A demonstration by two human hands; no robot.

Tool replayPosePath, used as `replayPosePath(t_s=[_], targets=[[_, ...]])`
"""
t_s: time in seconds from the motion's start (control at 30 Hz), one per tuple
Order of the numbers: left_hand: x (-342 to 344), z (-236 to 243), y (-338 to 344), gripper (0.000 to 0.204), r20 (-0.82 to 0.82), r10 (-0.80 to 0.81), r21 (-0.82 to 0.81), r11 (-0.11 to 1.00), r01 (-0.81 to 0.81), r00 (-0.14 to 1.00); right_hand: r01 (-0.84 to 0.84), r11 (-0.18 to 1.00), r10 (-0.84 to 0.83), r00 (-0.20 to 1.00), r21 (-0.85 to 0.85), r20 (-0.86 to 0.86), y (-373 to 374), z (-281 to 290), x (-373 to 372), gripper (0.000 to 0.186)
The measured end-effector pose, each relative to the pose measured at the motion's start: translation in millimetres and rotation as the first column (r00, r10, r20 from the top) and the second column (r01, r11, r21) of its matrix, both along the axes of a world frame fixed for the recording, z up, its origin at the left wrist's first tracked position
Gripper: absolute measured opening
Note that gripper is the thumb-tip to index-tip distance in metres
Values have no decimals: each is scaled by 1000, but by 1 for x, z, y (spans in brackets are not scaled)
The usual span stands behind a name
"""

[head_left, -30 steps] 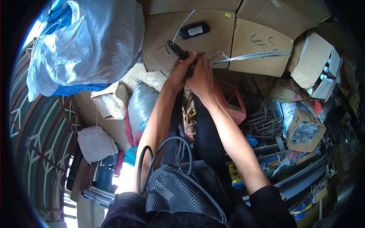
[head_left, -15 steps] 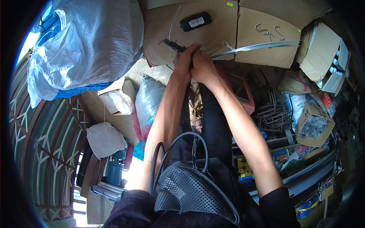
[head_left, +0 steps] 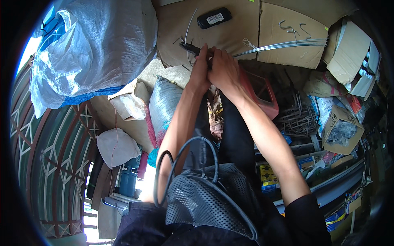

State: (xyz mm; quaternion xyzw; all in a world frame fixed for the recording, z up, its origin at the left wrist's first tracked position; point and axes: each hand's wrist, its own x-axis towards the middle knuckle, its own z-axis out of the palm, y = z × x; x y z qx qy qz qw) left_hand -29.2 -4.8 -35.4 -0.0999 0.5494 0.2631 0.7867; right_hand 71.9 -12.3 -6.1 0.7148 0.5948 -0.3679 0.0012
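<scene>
Dark pliers (head_left: 190,48) point up and to the left over the cardboard, their jaws at a thin metal wire (head_left: 188,26) that curves upward, with a short bent end to the left. My left hand (head_left: 200,67) is closed around the plier handles. Pressed against it, my right hand (head_left: 223,70) wraps its fingers over the handle end; the palms and most of the handles are hidden. Beyond the hands lies a black case with a white label (head_left: 214,18). To the right, a bundle of straight wires (head_left: 287,46) rests on the cardboard beside several S-shaped hooks (head_left: 286,26).
A cardboard sheet (head_left: 172,24) spreads out in front. On the left stand a large white-blue sack (head_left: 106,45) and a smaller grey sack (head_left: 165,98). A red frame (head_left: 269,107), a rebar pile (head_left: 297,119) and open boxes (head_left: 344,131) crowd the right. A black mesh bag (head_left: 201,197) hangs near my lap.
My right hand's fingers have straightened somewhat and shifted along the plier handles. The pliers stay at the wire, and the view has shifted slightly.
</scene>
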Motion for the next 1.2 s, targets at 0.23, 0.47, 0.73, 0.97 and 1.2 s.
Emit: replayPosePath(t_s=[0.23,0.47,0.73,0.97,1.2], targets=[[-36,52,23,43,-938,82,328,523,787,337,-171,978,163,984,123,76,-19,18,29,46],[-31,59,71,22,-826,-318,355,350,867,466,-134,981,121,988,144,96,-15,23,22,41],[-11,61,87,22,-847,-236,372,377,848,477,27,999,-31,995,43,90,-3,27,8,36],[0,67,59,30,-794,-12,483,595,642,608,89,996,-86,990,-23,110,5,25,11,36],[12,48,-23,41,-83,39,102,994,-31,996,3,994,-1,1000,-111,23,16,29,6,44]])
